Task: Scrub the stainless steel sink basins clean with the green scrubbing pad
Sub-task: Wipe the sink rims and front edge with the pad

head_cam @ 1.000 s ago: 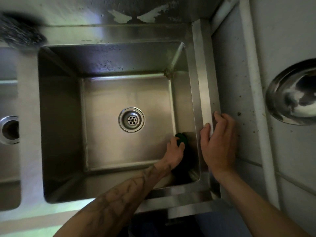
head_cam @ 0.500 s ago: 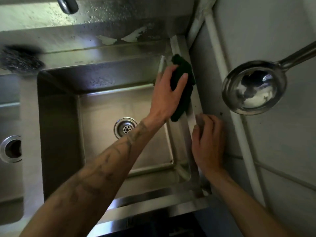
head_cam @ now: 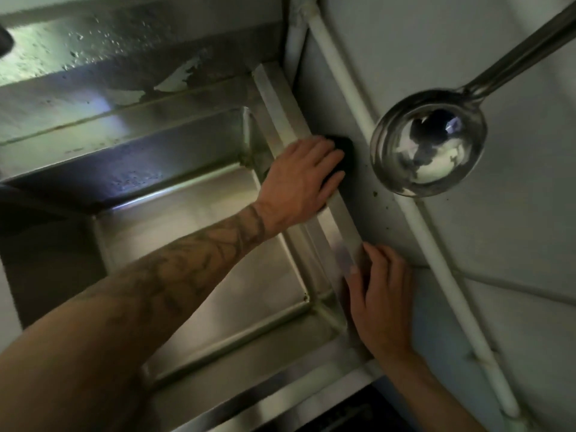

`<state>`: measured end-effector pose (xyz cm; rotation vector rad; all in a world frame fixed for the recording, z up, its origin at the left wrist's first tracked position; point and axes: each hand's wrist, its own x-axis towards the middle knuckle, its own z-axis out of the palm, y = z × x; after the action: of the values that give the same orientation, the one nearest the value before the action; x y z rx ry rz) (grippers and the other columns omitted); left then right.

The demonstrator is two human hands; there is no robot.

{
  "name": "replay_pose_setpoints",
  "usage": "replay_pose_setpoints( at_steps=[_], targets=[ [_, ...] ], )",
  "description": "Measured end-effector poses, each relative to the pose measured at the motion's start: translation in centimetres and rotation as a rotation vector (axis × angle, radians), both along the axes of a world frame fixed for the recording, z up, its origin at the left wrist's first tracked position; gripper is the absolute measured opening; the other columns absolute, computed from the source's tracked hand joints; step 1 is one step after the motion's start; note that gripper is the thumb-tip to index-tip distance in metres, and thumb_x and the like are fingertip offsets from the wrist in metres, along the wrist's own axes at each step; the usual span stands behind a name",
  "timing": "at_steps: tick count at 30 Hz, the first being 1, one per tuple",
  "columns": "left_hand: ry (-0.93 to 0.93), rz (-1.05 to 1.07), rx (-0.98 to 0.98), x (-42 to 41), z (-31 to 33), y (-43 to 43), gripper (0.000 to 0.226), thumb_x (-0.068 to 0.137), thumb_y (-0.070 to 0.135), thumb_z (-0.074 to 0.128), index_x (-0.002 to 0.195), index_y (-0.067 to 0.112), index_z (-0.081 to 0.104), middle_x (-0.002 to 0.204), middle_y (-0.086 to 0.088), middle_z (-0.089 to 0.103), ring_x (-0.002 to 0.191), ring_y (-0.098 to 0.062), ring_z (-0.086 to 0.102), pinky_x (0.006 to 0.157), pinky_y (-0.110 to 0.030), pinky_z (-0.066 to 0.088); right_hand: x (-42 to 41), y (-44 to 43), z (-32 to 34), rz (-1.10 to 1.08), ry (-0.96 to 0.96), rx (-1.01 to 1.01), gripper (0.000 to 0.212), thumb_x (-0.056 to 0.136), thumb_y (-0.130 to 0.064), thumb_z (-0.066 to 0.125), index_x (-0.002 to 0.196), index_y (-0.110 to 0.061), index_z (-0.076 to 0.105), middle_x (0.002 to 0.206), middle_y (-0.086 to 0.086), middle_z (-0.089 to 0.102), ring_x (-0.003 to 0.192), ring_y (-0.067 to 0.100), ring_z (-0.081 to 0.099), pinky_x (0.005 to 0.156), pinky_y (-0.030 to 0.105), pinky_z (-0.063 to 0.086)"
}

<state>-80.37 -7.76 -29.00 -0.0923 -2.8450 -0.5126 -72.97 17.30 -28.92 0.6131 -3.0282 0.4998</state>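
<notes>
green pad [head_cam: 345, 149] lies under left hand [head_cam: 299, 179], flat fingers [head_cam: 324, 159] pressing it on sink rim [head_cam: 338, 229].

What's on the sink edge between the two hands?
Nothing: the head view shows only bare steel rim between the left hand, on the pad, and the right hand.

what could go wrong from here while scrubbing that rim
1. The left hand presses the scrubbing pad on the sink rim close to the ladle; a wider stroke may knock it.
2. The right hand rests on the same rim, probably in the path of a stroke back along it.
3. The basin floor may go unscrubbed.
</notes>
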Motion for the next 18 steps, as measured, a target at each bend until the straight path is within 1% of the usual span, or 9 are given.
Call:
replay_pose_setpoints(
  at_steps=[2,4,7,9,11,13,15,16,18],
  targets=[
    [-0.025,-0.112,-0.084,0.4,0.1,-0.9,0.049,0.116,0.044,0.036,0.146,0.014,0.061,0.148,-0.011,0.061,0.138,-0.030,0.055,0.120,-0.043,0.037,0.4,0.0,-0.1,-0.014,0.018,0.010,0.044,0.102,-0.032,0.054,0.140,-0.010,0.057,0.136,0.012,0.052,0.114,0.033,0.057,0.092,0.052,0.051],
    [-0.012,0.021,-0.083,-1.8,0.2,-3.4,0.047,0.115,0.042,0.038,0.144,0.013,0.062,0.145,-0.012,0.062,0.136,-0.032,0.057,0.119,-0.044,0.035,0.5,0.0,-0.4,-0.021,0.029,0.020,0.045,0.102,-0.033,0.052,0.140,-0.011,0.056,0.137,0.011,0.052,0.117,0.031,0.056,0.096,0.048,0.048],
    [-0.056,0.296,-0.006,-5.1,0.9,-6.8,0.049,0.115,0.040,0.036,0.150,0.013,0.055,0.153,-0.013,0.054,0.146,-0.032,0.047,0.125,-0.043,0.029,0.6,0.1,-1.0,-0.049,0.040,0.012,0.046,0.103,-0.036,0.047,0.142,-0.013,0.054,0.137,0.010,0.053,0.119,0.029,0.053,0.100,0.041,0.040],
    [-0.063,0.334,0.025,-5.5,1.2,-6.3,0.049,0.115,0.039,0.037,0.151,0.011,0.055,0.153,-0.013,0.054,0.146,-0.031,0.046,0.124,-0.041,0.032,0.6,0.2,-1.4,-0.054,0.053,0.009,0.045,0.104,-0.038,0.045,0.142,-0.016,0.052,0.136,0.007,0.050,0.119,0.027,0.052,0.099,0.039,0.040],
    [-0.014,0.264,0.039,-3.7,1.4,-3.5,0.044,0.114,0.035,0.042,0.142,0.008,0.062,0.143,-0.016,0.061,0.137,-0.034,0.055,0.116,-0.041,0.039,0.4,0.2,-1.7,-0.047,0.055,-0.010,0.044,0.105,-0.040,0.043,0.142,-0.018,0.051,0.136,0.005,0.048,0.118,0.026,0.053,0.099,0.041,0.042],
    [0.028,0.086,0.044,-0.5,1.1,-0.1,0.040,0.113,0.034,0.045,0.135,0.008,0.067,0.134,-0.015,0.065,0.126,-0.033,0.060,0.110,-0.041,0.043,0.4,0.3,-1.8,-0.038,0.042,-0.031,0.044,0.104,-0.038,0.045,0.142,-0.018,0.051,0.137,0.005,0.049,0.118,0.027,0.053,0.098,0.045,0.044],
    [-0.009,-0.115,0.007,2.1,0.9,1.7,0.045,0.114,0.039,0.042,0.140,0.011,0.065,0.141,-0.013,0.064,0.129,-0.030,0.060,0.114,-0.041,0.044,0.5,0.4,-1.8,-0.040,0.041,-0.051,0.044,0.102,-0.037,0.047,0.142,-0.018,0.051,0.136,0.005,0.049,0.117,0.028,0.053,0.097,0.047,0.045],
    [-0.028,-0.168,-0.027,2.1,0.9,1.5,0.047,0.114,0.040,0.041,0.143,0.011,0.063,0.144,-0.013,0.063,0.131,-0.030,0.059,0.115,-0.042,0.043,0.5,0.4,-1.7,-0.041,0.039,-0.069,0.044,0.101,-0.037,0.048,0.141,-0.018,0.051,0.135,0.004,0.048,0.116,0.028,0.053,0.096,0.047,0.046],
    [-0.044,-0.100,-0.043,0.3,0.8,-0.1,0.047,0.114,0.041,0.039,0.143,0.011,0.063,0.143,-0.014,0.062,0.129,-0.032,0.060,0.113,-0.044,0.044,0.4,0.3,-1.4,-0.051,0.032,-0.107,0.042,0.100,-0.037,0.049,0.137,-0.018,0.052,0.134,0.003,0.047,0.116,0.028,0.053,0.095,0.050,0.049]
  ],
)
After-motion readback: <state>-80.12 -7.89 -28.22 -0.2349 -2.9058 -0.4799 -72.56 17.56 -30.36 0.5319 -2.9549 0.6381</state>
